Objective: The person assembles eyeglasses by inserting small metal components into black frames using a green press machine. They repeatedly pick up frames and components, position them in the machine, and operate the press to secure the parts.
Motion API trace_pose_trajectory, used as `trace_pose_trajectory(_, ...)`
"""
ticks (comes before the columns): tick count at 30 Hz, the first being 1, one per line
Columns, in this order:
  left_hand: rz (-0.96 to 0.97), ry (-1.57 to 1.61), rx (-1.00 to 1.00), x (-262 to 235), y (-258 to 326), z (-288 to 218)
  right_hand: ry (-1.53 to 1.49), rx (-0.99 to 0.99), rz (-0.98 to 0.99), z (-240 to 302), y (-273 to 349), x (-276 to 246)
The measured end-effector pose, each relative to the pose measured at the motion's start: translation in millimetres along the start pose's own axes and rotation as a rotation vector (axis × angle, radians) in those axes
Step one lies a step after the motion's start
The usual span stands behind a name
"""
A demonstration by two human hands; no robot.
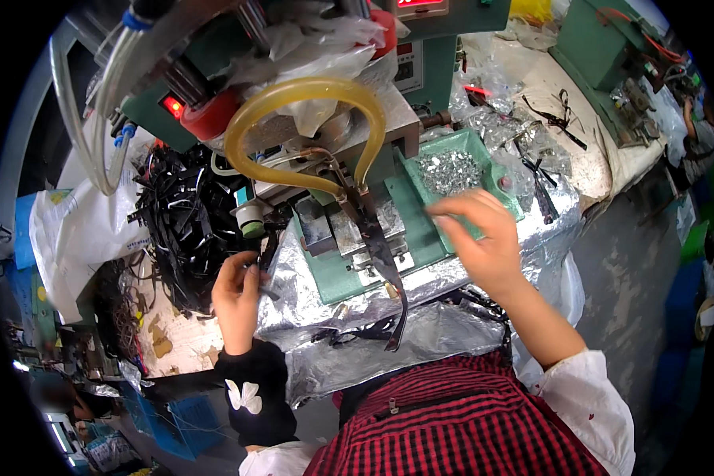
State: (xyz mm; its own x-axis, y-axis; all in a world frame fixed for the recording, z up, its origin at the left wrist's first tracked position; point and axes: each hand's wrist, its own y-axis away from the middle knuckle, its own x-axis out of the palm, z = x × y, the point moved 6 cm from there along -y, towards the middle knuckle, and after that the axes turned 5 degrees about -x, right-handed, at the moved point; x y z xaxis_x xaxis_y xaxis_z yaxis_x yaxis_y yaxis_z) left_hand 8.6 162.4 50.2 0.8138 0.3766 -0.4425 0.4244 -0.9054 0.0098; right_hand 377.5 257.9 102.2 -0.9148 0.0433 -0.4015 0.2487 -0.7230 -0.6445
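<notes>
My left hand is closed at the right edge of a heap of black eyeglass temples. Its thumb and fingers pinch a thin dark strip that looks like one temple. My right hand is over the right side of the green tray of small shiny metal parts; thumb and forefinger are drawn together, and anything between them is too small to make out. Between the hands, a black temple lies in the metal fixture of the green press, its curved end hanging toward me.
A yellow hose loops above the fixture. Red-collared press columns stand behind. Foil covers the bench, with more dark temples along its front fold. Black eyeglass parts lie at the right.
</notes>
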Motion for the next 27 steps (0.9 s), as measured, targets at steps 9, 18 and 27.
trace_pose_trajectory(9, -0.346, 0.244, -0.101, 19, 28, -9, -0.497, 0.352, -0.168, 1, -14, 66)
trace_pose_trajectory(18, -0.182, -0.021, 0.983, 38, 95, -159, -0.694, 0.382, -0.088, 50, -16, 57)
trace_pose_trajectory(27, -0.017, -0.342, 1.187, 107, 94, -153, 0.284, 0.334, -0.031, -47, 25, 12)
